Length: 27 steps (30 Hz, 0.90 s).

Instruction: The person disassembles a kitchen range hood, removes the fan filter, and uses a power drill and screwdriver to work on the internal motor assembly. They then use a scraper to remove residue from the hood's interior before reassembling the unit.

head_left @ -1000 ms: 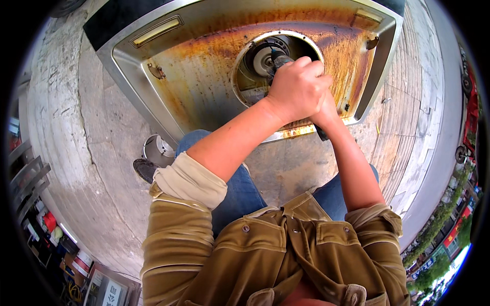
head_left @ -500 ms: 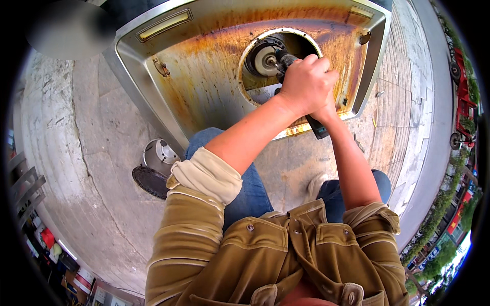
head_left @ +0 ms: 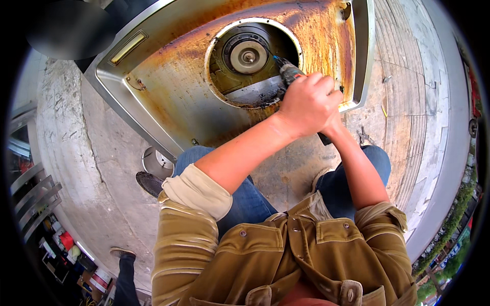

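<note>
Drill [head_left: 291, 74] is tilting over the right edge of the opening [head_left: 258, 92]. Left hand [head_left: 309, 99] is clasping it, fingers curled closed; right-hand closure is lying hidden. Skewed contact could be sending the tip [head_left: 277, 59] skidding across the motor [head_left: 248, 57].

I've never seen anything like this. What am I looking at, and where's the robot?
There is no robot here: these are a person's own bare hands. A wide fisheye camera worn on the head looks down, so straight edges bend near the rim. The left hand lies over the right hand, which is partly hidden; together they grip a power drill. Its tip is over the round opening of a big, brown-stained metal housing, perhaps a cooker hood. Inside sits a pale disc. On the ground, to the left, are a metal drum and a dark oval piece.
</note>
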Tool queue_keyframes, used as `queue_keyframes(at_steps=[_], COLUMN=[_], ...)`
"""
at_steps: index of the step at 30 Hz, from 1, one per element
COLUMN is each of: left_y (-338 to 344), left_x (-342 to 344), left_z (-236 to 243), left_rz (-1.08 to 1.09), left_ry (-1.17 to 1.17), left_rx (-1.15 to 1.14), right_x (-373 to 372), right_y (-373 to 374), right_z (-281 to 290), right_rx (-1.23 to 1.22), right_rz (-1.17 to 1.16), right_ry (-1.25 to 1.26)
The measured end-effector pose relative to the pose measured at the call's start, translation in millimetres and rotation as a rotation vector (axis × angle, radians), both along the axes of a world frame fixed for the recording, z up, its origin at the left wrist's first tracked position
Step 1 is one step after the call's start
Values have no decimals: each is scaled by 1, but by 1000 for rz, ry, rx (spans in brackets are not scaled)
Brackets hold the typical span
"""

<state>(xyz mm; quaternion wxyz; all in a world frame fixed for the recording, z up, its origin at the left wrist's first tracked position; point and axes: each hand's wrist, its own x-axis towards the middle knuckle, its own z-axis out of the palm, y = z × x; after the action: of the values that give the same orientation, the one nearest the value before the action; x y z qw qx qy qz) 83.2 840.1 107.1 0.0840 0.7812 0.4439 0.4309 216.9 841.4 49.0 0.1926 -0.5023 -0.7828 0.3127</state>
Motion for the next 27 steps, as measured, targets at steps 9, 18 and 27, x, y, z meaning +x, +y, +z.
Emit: queue_keyframes(at_steps=[9,18,27], left_y=[12,5,9], left_x=[13,22,21], left_z=[-12,-14,-16], left_rz=[64,32,36], left_ry=[98,110,130], left_rx=[-36,-67,-31], right_x=[5,12,8], right_y=[17,8,8], right_z=[-6,-6,-2], right_rx=[-83,-138,-105], right_rz=[-13,-14,-62], right_ry=[-42,-49,-15])
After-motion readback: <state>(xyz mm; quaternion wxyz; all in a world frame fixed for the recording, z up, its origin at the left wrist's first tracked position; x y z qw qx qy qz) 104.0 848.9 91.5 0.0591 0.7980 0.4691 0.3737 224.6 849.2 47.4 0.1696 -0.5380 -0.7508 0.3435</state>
